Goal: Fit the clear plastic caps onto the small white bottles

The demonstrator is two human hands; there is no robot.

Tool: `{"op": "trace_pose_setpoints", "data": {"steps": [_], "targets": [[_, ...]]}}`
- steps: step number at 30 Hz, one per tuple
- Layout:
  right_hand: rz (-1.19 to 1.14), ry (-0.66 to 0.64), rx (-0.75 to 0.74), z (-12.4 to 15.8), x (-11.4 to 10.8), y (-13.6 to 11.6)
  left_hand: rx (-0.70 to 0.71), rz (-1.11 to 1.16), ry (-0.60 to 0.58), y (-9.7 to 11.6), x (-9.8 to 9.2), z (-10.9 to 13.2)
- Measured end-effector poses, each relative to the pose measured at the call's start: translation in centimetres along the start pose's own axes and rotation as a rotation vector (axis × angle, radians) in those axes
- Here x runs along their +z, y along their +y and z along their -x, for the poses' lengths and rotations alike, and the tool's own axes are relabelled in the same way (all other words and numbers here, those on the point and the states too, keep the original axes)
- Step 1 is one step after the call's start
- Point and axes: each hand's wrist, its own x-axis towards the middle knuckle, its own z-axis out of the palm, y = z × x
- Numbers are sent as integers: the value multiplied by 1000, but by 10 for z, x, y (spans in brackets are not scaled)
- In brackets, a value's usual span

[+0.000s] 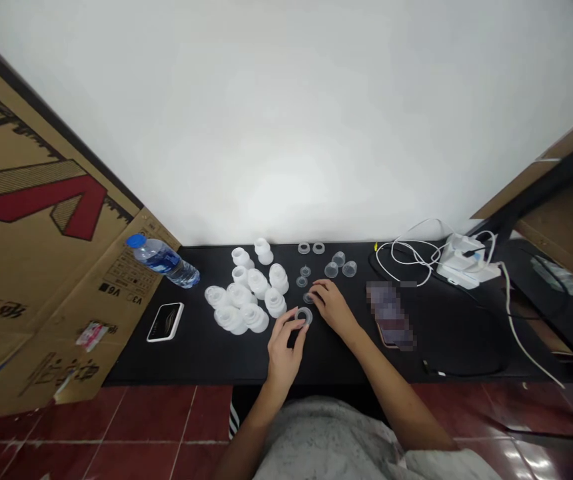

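My left hand (285, 350) pinches a translucent plastic ring (304, 311) just above the black table. Beside it, my right hand (336, 311) is closed, its fingertips at a small clear plastic valve-like piece (308, 298). Two similar small clear pieces (302, 281) lie beyond. At the back are two more translucent rings (318, 248). Several clear domed caps (349, 269) stand right of them. Left of my hands, several white plastic bottle-neck-shaped parts (239, 294) are clustered, some standing and some tilted.
A water bottle (164, 261) lies by the cardboard box (41, 220) at left, with a white-edged device (165, 322) in front. At right are a blurred-out phone (390, 317), a white power strip (466, 260) and loose cables (411, 257). A white wall (286, 120) bounds the black table (191, 360).
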Motion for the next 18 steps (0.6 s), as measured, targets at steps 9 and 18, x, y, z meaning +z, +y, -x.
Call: {"op": "trace_pose_setpoints", "data": {"steps": [9, 18], "targets": [[-353, 14, 139, 18, -19, -12, 6, 21, -9, 2, 0, -2], [-470, -8, 116, 52, -26, -16, -2, 58, -38, 3, -1, -3]]}}
